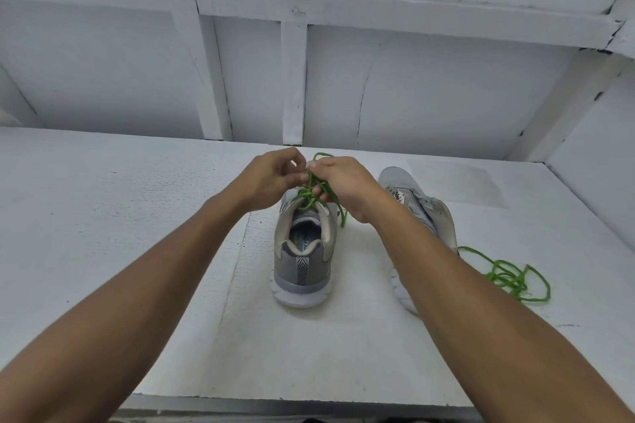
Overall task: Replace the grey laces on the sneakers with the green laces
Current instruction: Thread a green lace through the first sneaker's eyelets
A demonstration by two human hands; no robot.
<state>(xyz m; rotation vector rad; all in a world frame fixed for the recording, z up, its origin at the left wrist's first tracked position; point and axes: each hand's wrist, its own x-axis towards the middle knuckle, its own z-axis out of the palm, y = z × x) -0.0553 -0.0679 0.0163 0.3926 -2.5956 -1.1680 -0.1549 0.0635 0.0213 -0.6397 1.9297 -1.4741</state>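
Note:
A grey sneaker [302, 261] stands upright in the middle of the white surface, heel toward me. A green lace [311, 194] runs through its upper eyelets and loops above the tongue. My left hand [271, 178] and my right hand [343, 187] meet over the tongue, and both pinch strands of this green lace. One end of it hangs down the shoe's right side. A second grey sneaker [422, 206] lies to the right, partly hidden by my right forearm. A loose green lace [508, 276] lies tangled on the surface at the right.
The shoes sit on a white painted tabletop [137, 216] with a front edge near the bottom of the view. A white panelled wall [412, 96] rises right behind it and closes in on the right side.

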